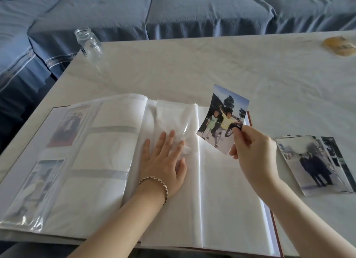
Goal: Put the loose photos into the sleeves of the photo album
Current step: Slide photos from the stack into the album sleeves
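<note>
Presses the left hand [163, 161] flat on the right page of the open album [231, 200], fingers straight and spread, fingertips tucked at the mouth of a clear sleeve [177, 119] and lifting its film a little. Pinches a photo [221, 119] by its lower corner with the right hand [252, 150], thumb in front and fingers curled behind, holding it tilted in the air just beside the raised sleeve, over the upper part of the page. Not yet inside the opening, as far as can be told.

Leaves a stack of loose photos [316, 165] on the table [212, 65] just right of the album, apart from the sleeve. Shows two sleeved photos [71, 127] on the left page, with the other pockets there looking bare. Probably early in the job.

Risks from here:
- Catching a corner of the photo on the film edge and bending it, given the slanted angle and the one-corner grip.
- Letting the film drop shut by lifting the left fingertips too soon, then pushing the print between pages rather than into the pocket.
- Smudging the glossy face with the thumb.
- Creasing the thin film, crumpled-looking under the fingertips, by pressing too hard.
- Sliding the whole album on the smooth table by shoving sideways without weight on the page.

Little danger to the glass jar [89, 44] at the far left corner, well apart from both hands.
</note>
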Available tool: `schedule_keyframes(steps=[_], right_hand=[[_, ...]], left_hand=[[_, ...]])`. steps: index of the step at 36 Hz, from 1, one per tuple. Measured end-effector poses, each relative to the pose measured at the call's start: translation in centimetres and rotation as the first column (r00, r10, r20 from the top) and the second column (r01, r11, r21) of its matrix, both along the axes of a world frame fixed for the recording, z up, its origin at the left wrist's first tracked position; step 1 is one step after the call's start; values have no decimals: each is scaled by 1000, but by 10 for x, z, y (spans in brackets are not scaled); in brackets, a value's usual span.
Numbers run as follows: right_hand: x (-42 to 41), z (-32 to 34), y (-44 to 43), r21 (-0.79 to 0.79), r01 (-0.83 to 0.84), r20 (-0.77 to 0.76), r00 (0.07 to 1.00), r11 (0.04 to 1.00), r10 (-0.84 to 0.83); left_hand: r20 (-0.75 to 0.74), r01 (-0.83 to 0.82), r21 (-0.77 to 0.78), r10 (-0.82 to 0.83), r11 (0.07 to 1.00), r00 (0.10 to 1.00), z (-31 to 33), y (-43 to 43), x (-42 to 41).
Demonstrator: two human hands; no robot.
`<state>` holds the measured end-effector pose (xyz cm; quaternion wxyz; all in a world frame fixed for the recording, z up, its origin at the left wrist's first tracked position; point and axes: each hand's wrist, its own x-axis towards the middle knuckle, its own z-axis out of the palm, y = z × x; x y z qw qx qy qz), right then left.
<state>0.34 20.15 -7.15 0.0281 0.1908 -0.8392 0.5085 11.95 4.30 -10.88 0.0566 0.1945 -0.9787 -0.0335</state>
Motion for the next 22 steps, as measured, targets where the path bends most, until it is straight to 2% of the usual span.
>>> schedule_keyframes(steps=[14, 17, 22], right_hand=[[13, -6, -10, 103, -137, 143, 982, 985, 121], [7, -2, -12, 74, -108, 277, 957, 991, 83], [-15, -3, -15, 53, -112, 580, 812, 992, 61]], left_hand=[[32, -10, -33, 12, 999, 999, 2, -1, -2], [54, -12, -17, 13, 1000, 998, 2, -1, -1], [8, -14, -17, 14, 1000, 1000, 1, 0, -1]])
